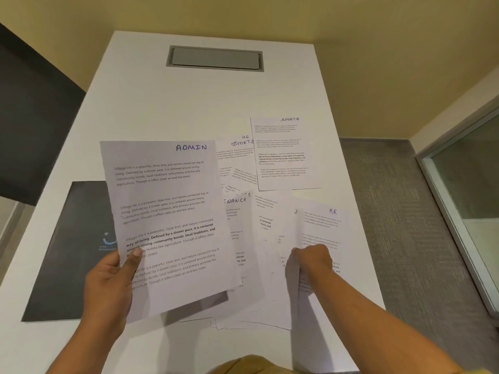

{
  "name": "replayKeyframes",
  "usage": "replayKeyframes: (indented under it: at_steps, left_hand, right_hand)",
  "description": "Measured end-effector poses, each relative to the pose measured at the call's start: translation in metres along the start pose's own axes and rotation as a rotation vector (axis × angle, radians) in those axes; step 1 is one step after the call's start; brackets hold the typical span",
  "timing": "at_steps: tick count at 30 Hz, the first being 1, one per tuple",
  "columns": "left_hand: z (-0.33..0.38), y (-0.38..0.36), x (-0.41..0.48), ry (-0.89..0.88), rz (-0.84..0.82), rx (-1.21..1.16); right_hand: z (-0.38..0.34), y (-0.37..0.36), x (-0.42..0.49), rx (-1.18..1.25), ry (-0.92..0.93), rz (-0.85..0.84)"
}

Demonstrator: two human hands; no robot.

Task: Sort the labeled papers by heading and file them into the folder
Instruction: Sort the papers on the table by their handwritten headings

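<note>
**Item 1.** ADMIN sheet [164, 225]: a white page with its heading handwritten in blue capitals at the top right. It carries four blocks of grey print, with part of the third block in bold. It is held raised and tilted above the table [202, 103], at 9 o'clock of the loose pile. The left hand [110, 282] grips its lower left edge, thumb on the printed face and fingers behind.

**Item 2.** HR sheet [326, 230]: white, with a blue heading at the top right and the same printed blocks. It sits at 3 o'clock of the pile, near the table's right edge. The right hand [310, 261], knuckles up, has its fingers curled on the sheet's left edge.

**Item 3.** SPORTS sheet [283, 155]: lies flat at 12 o'clock of the HR sheet, on top of its neighbours.

**Item 4.** Sheet marked HR and SPORTS [237, 152]: lies at 9 o'clock of the SPORTS sheet, partly under it.

**Item 5.** FINANCE sheet [237, 225]: lies mid-pile between the ADMIN sheet and the HR sheet. The first letters of its heading are hidden.

**Item 6.** Folder [73, 252]: dark grey with a pale blue emblem. It lies flat at 9 o'clock of the table, and the ADMIN sheet hides its right side from view.

**Item 7.** Grey hatch [215, 58]: set into the white table at 12 o'clock.
</note>
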State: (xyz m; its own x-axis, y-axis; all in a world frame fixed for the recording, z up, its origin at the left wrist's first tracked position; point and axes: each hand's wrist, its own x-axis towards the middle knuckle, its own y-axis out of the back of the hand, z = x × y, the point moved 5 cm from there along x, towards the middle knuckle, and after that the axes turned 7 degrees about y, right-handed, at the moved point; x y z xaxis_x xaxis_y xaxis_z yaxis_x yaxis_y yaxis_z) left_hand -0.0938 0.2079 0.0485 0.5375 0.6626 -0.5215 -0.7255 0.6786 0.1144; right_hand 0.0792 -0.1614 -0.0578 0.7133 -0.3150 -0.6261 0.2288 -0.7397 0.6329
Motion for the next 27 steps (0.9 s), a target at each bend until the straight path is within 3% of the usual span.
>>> replayKeyframes:
  at_steps: [4, 10, 15, 18, 23, 27]
  left_hand:
    - [0.004, -0.006, -0.002, 0.004, -0.012, 0.004]
    - [0.009, -0.016, -0.004, -0.018, -0.023, 0.004]
    - [0.003, -0.021, -0.004, 0.000, -0.060, 0.015]
    - [0.001, -0.026, -0.004, 0.018, -0.083, 0.005]
    - [0.005, -0.034, -0.005, 0.017, -0.084, 0.029]
    - [0.010, -0.037, -0.006, -0.009, -0.075, 0.069]
  right_hand:
    - [-0.007, 0.000, 0.002, 0.069, 0.083, -0.115]
    - [0.001, 0.062, 0.008, 0.116, 0.209, 0.149]
    - [0.003, 0.091, 0.005, 0.108, 0.298, 0.241]
    - [0.004, 0.090, 0.004, 0.135, 0.314, 0.246]
    - [0.013, 0.070, 0.006, 0.089, 0.276, 0.029]
    - [0.001, 0.093, -0.003, -0.018, 0.385, 0.174]
